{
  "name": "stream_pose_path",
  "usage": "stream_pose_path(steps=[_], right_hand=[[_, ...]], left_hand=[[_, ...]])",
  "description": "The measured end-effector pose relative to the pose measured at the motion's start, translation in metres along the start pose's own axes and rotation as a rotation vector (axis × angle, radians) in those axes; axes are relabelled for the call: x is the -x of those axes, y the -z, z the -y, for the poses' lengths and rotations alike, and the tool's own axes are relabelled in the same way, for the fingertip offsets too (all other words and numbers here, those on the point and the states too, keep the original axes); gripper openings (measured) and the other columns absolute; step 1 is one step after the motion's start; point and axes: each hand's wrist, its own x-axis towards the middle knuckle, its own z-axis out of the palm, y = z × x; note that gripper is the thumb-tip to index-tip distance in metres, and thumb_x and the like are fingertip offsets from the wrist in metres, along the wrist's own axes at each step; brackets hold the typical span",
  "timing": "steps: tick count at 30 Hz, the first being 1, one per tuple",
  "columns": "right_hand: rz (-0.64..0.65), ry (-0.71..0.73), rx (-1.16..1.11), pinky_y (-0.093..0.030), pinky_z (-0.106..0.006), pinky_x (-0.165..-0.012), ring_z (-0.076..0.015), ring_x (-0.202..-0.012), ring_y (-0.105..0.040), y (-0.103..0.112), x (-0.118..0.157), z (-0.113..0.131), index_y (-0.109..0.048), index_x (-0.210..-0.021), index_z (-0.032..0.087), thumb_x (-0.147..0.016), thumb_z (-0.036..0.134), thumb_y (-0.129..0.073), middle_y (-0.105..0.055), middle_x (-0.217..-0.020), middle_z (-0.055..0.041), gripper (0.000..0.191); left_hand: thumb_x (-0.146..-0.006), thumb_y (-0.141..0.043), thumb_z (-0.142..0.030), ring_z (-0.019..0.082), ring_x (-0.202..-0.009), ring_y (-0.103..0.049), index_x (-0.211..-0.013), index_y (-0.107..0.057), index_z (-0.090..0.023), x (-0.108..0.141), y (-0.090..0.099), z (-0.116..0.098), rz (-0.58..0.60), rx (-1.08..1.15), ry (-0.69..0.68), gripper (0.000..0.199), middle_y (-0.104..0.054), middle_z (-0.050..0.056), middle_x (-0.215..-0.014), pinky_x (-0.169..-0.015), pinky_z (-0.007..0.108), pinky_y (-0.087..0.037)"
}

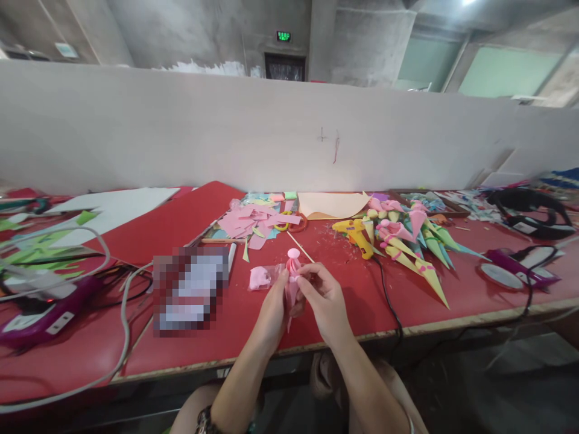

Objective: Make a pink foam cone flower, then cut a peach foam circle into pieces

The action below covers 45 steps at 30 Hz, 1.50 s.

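Between my two hands, near the table's front, is a small pink paper cone figure (pixel 292 265) with a round pink ball on top and its point hanging down. The fingers of my left hand (pixel 273 304) are wrapped round its left side. My right hand (pixel 324 295) pinches it from the right with thumb and fingers, which partly cover the body. Just left of my hands lies a clear bag with a pink lump of soft clay-like material (pixel 259 278). A thin wooden stick (pixel 299 246) rests behind the figure.
A yellow glue gun (pixel 355 235) with a black cord lies to the right, beside a pile of finished-looking cones (pixel 429 280). Pink paper pieces (pixel 248 220) and scissors (pixel 296 224) lie behind. A blurred-out flat object (pixel 192 289) and purple power strip (pixel 49 307) are left.
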Motion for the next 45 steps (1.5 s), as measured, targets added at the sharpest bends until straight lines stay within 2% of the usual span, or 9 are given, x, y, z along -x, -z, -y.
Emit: stream_pose_path(steps=[12, 16, 20, 25, 28, 33, 36, 40, 45], right_hand=[[0.025, -0.035, -0.102, -0.044, -0.018, -0.037, -0.0086, -0.050, -0.049, -0.001, 0.000, -0.008, -0.056, -0.087, 0.020, -0.073, 0.035, -0.060, -0.051, -0.074, 0.0016, 0.021], [0.035, 0.035, -0.056, -0.052, -0.024, -0.063, -0.0146, -0.078, -0.059, -0.003, 0.001, -0.010, -0.053, -0.099, 0.022, -0.071, 0.031, -0.061, -0.058, -0.094, -0.0027, 0.031], [0.015, -0.014, 0.001, -0.046, -0.030, -0.087, -0.0174, -0.098, -0.057, -0.006, 0.002, -0.012, -0.050, -0.107, 0.022, -0.066, 0.020, -0.064, -0.059, -0.109, -0.0044, 0.043], [-0.021, -0.076, -0.032, -0.047, -0.031, -0.083, -0.0180, -0.092, -0.060, -0.006, 0.001, -0.016, -0.050, -0.107, 0.020, -0.069, 0.023, -0.061, -0.063, -0.101, -0.0040, 0.040], [-0.082, -0.080, -0.039, -0.044, -0.031, -0.087, -0.0183, -0.097, -0.057, -0.001, -0.002, -0.019, -0.048, -0.111, 0.019, -0.070, 0.026, -0.061, -0.060, -0.105, -0.0050, 0.044], [-0.119, -0.105, 0.178, -0.045, -0.031, -0.079, -0.0183, -0.084, -0.058, 0.012, -0.009, -0.018, -0.054, -0.103, 0.016, -0.073, 0.030, -0.057, -0.062, -0.092, -0.0042, 0.033], [-0.098, -0.111, 0.318, -0.044, -0.033, -0.082, -0.0204, -0.088, -0.058, 0.018, -0.013, -0.019, -0.055, -0.105, 0.015, -0.070, 0.026, -0.057, -0.063, -0.097, -0.0063, 0.036], [-0.104, -0.082, 0.430, -0.043, -0.034, -0.085, -0.0220, -0.095, -0.058, 0.020, -0.014, -0.022, -0.051, -0.112, 0.015, -0.068, 0.023, -0.056, -0.061, -0.107, -0.0089, 0.044], [-0.154, -0.016, 0.684, -0.044, -0.038, -0.082, -0.0250, -0.096, -0.058, 0.025, -0.014, -0.019, -0.048, -0.115, 0.015, -0.069, 0.023, -0.054, -0.061, -0.106, -0.0110, 0.048]], left_hand=[[-0.065, -0.062, -0.048, 0.005, -0.038, -0.032, -0.058, -0.050, -0.016, 0.001, -0.003, -0.001, -0.104, 0.013, -0.076, 0.035, -0.040, -0.007, -0.042, -0.035, 0.017, -0.020], [-0.066, -0.061, -0.049, 0.010, -0.050, -0.048, -0.077, -0.059, -0.017, -0.002, 0.002, 0.005, -0.185, 0.032, -0.124, 0.033, -0.056, -0.003, -0.056, -0.045, 0.020, -0.035], [-0.074, -0.054, -0.050, 0.016, -0.075, -0.059, -0.098, -0.059, -0.019, -0.009, 0.010, 0.016, -0.152, -0.023, -0.168, 0.040, -0.065, 0.002, -0.081, -0.068, 0.026, -0.044], [-0.083, -0.033, -0.053, 0.019, -0.094, -0.057, -0.109, -0.054, -0.018, -0.009, 0.016, 0.011, -0.049, -0.373, -0.241, 0.048, -0.063, 0.007, -0.099, -0.086, 0.031, -0.041], [-0.085, -0.026, -0.051, 0.020, -0.095, -0.057, -0.112, -0.051, -0.017, -0.004, 0.021, -0.004, -0.081, -0.743, -0.345, 0.050, -0.062, 0.009, -0.101, -0.086, 0.036, -0.042], [-0.082, -0.038, -0.044, 0.031, -0.114, -0.045, -0.115, -0.051, -0.009, -0.006, 0.048, -0.031, -0.504, -1.570, -0.712, 0.050, -0.056, 0.019, -0.113, -0.096, 0.047, -0.032], [-0.082, -0.040, -0.037, 0.034, -0.126, -0.031, -0.124, -0.044, -0.005, -0.013, 0.075, -0.038, -0.751, -1.873, -0.665, 0.053, -0.048, 0.024, -0.125, -0.103, 0.053, -0.017], [-0.082, -0.042, -0.036, 0.035, -0.125, -0.033, -0.124, -0.044, -0.003, -0.017, 0.094, -0.038, -0.763, -2.005, -0.483, 0.054, -0.052, 0.026, -0.121, -0.100, 0.061, -0.010], [-0.083, -0.039, -0.036, 0.030, -0.125, -0.034, -0.126, -0.043, -0.011, -0.015, 0.079, -0.036, -0.674, -1.925, -0.749, 0.049, -0.047, 0.019, -0.128, -0.103, 0.052, -0.016]])
